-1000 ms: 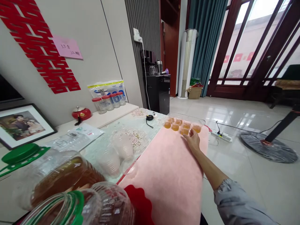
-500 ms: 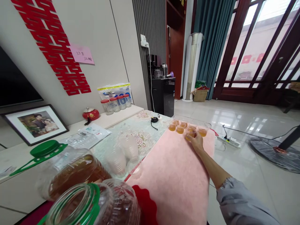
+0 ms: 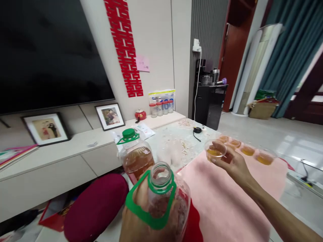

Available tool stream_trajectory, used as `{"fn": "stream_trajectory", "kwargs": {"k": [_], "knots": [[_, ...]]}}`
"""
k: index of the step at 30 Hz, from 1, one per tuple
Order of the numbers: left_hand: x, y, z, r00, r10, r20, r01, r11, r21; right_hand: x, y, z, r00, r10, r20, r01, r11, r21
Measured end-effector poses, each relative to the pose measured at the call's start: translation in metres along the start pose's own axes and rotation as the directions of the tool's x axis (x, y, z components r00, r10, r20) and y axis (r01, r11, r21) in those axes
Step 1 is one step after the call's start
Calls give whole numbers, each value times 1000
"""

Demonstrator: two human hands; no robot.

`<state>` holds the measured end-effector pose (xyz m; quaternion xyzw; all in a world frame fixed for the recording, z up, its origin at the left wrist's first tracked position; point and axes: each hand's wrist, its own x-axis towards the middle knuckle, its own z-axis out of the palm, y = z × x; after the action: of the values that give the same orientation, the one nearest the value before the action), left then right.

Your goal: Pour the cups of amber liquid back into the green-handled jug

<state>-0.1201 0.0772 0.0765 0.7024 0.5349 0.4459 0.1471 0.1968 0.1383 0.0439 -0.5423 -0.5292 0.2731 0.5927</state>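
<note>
- Right hand (image 3: 234, 164), one: we find it gripping a clear cup by the side, thumb near, fingers far.
- Held cup (image 3: 212, 154), one: amber liquid low inside, raised over the left edge of the pink cloth (image 3: 217, 198), left of the other cups.
- Filled cups (image 3: 247, 151), at least four visible: set toward the cloth's far end, amber liquid in each; the right hand partly hides the group.
- Left hand (image 3: 137, 213), one: closed on the open jug (image 3: 161, 188) beside its green handle (image 3: 156, 222); we cannot see every finger.
- Open jug, one: nearest to us, mouth uncovered and facing up; we cannot tell its liquid level.
- Capped jug (image 3: 138, 163), one: just beyond the open jug to the left, amber liquid inside, green cap (image 3: 129, 133) on.
- Clear stacks (image 3: 176, 151), two: beyond the open jug on the patterned tablecloth (image 3: 184, 134), too blurred for detail.
- Hazards, in our judgement: a hard pinch could buckle the thin-looking cup and spill it; a tilted wrist could wet the cloth; a backward swing of the right hand could knock the filled cups; a loose left grip could let the open jug tip.
</note>
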Motion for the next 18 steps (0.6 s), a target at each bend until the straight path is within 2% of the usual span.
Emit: {"fn": "stream_trajectory", "kwargs": {"k": [3, 8, 13, 18], "knots": [[2, 6, 1, 999, -17, 31, 17, 1000, -15, 2, -42, 25, 974, -180, 136, 181, 984, 3], [5, 17, 1, 999, 3, 50, -1, 999, -44, 8, -96, 54, 836, -465, 290, 502, 862, -65], [14, 28, -4, 995, 75, 70, -72, 996, -45, 11, -124, 68, 675, -631, 383, 715, 688, -126], [19, 35, -2, 985, 166, 47, -166, 986, 10, 11, -137, 71, 561, -710, 426, 814, 567, -128]]}}
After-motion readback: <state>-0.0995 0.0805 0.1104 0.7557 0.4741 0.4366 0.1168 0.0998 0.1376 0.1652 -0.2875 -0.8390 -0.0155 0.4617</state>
